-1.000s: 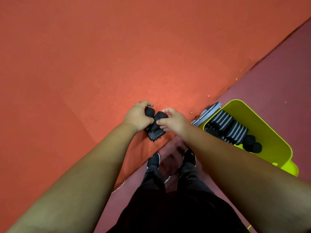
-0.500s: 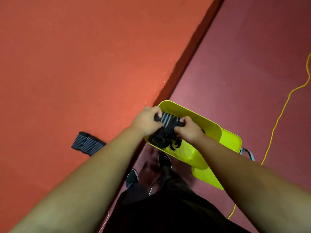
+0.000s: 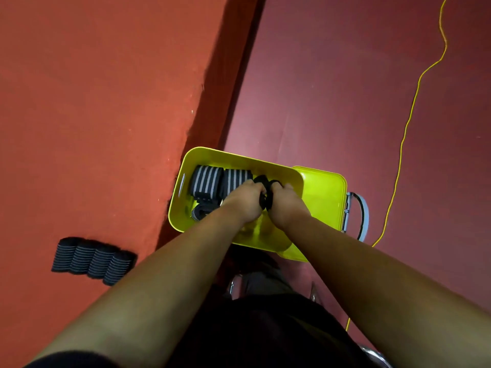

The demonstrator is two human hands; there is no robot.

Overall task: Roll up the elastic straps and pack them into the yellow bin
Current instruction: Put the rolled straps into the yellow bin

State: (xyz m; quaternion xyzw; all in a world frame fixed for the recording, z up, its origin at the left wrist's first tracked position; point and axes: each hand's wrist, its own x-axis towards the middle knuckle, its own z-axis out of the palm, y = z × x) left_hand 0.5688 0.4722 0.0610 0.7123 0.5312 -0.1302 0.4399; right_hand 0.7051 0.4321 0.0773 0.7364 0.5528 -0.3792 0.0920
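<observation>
Head view: both hands are down in the glossy yellow plastic bin (image 3: 239, 160), closed round one dark rolled elastic strap (image 3: 266, 193).
I see the left hand (image 3: 245, 200) and right hand (image 3: 285, 205) side by side, fingers curled on that strap over the bin's right half. Two grey-striped rolled straps (image 3: 207, 181) lie by its left wall, and a row of four rolled straps (image 3: 91, 257) sits apart on the orange felt surface (image 3: 93, 115).

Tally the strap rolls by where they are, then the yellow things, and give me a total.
Striped rolls in the yellow bin: 3 showing
Rolls on the orange surface: 4
Black strap bundle gripped by left hand and right hand: 1
Yellow bin: 1
Flat yellow piece beside it: 1
Yellow cord: 1
Total: 11
</observation>
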